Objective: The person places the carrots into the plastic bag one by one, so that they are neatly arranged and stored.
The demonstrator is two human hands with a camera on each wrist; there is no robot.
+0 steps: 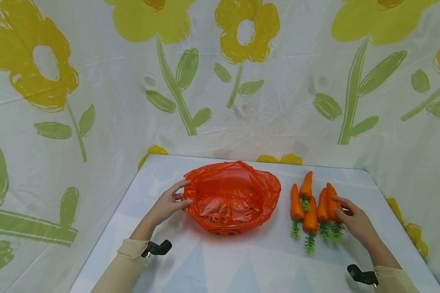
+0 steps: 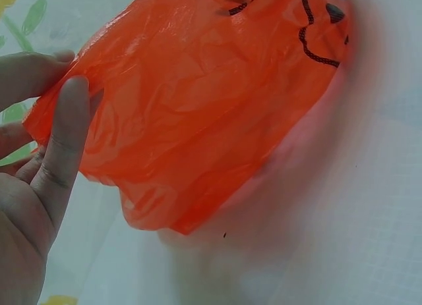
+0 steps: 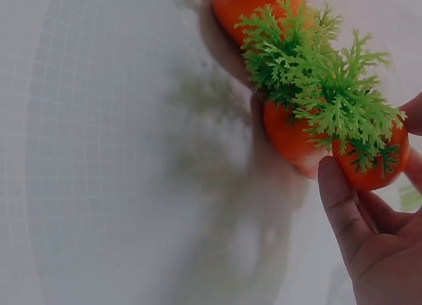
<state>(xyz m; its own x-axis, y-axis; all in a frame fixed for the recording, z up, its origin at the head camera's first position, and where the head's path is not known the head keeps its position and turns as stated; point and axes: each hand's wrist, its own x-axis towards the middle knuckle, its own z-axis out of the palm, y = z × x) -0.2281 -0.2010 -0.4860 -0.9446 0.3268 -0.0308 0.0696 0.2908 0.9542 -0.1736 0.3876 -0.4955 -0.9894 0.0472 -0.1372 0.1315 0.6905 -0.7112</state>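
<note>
The bag (image 1: pixel 229 211) is pinched in the left grip (image 1: pixel 166 206), seemingly to spread it wide; the rightmost carrot (image 1: pixel 332 203) is held in the right grip (image 1: pixel 357 224), parted carrot-wide.

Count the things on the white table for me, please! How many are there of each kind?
Orange, tapered carrots with leafy green tops: 5
Crinkly red plastic bag with black printing: 1
Total: 6
</note>
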